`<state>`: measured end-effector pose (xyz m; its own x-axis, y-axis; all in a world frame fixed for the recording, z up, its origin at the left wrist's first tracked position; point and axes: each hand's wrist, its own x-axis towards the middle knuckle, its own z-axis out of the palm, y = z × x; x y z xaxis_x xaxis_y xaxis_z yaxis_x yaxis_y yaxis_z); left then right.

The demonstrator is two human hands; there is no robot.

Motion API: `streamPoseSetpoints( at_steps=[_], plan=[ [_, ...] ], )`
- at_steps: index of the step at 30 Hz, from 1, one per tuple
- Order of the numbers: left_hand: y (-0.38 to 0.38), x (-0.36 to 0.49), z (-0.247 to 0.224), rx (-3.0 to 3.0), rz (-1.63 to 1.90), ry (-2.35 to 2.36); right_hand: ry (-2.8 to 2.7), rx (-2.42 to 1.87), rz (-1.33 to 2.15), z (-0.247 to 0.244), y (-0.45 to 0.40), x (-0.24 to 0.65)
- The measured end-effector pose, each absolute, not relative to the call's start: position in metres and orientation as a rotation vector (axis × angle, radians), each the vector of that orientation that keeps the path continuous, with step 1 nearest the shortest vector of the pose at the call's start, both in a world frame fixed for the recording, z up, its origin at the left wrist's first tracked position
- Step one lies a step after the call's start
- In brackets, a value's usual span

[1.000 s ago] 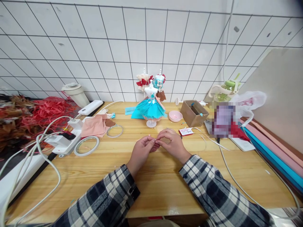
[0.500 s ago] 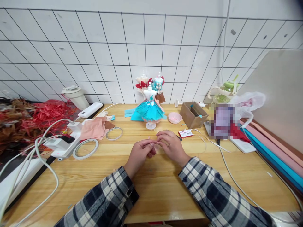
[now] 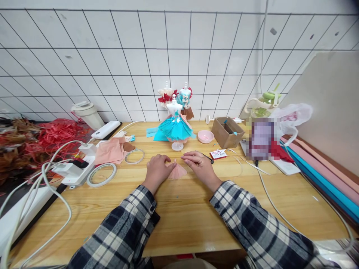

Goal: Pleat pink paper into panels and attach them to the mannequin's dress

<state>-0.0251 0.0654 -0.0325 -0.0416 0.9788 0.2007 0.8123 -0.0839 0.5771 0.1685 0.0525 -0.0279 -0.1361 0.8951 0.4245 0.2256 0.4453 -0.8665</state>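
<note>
A small pink pleated paper fan [image 3: 178, 172] lies spread between my hands, low over the wooden table, its gathered tip pointing away from me. On its left side, the thumb of my left hand [image 3: 157, 171] overlaps the pleats, with the fingers curled behind. My right hand [image 3: 201, 165] is just to the right, thumb and fingertips drawn together near the tip; anything between them is too small to make out. Beyond them stands a small white dress form [image 3: 175, 108] wearing a turquoise pleated skirt [image 3: 177, 129].
Two more dressed forms [image 3: 185, 95] stand behind. Right of them are a pink bowl [image 3: 205, 136], a cardboard box [image 3: 227, 132] and a red-and-white packet [image 3: 218, 154]. Left lie tape rolls [image 3: 101, 175], pink paper sheets [image 3: 110, 151] and a power strip [image 3: 81, 173] with cables.
My hands have moved apart, the left one shifting left and the right one pulling back slightly. The pink fan, mostly hidden by the fingers before, now shows spread out.
</note>
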Motion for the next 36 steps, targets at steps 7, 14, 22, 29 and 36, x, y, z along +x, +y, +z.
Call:
streamPoseSetpoints(
  at_steps=[7, 14, 22, 29, 36],
  plan=[
    [0.054, -0.024, -0.026, 2.024, 0.734, 1.769, -1.607, -1.001, 0.859, -0.029, 0.053, 0.168],
    [0.056, -0.027, -0.028, 2.0, 0.5, 1.919, -1.618, -1.006, 0.889, -0.029, 0.051, 0.167],
    [0.049, -0.02, -0.028, 1.346, 0.876, 1.246, -1.597, -0.973, 0.948, -0.021, 0.044, 0.165],
    [0.042, -0.015, -0.02, 1.19, 0.837, 1.115, -1.642, -0.932, 0.844, -0.021, 0.044, 0.164],
    [0.041, -0.015, -0.02, 1.418, 0.855, 1.214, -1.613, -0.988, 0.889, -0.027, 0.048, 0.162]
  ],
)
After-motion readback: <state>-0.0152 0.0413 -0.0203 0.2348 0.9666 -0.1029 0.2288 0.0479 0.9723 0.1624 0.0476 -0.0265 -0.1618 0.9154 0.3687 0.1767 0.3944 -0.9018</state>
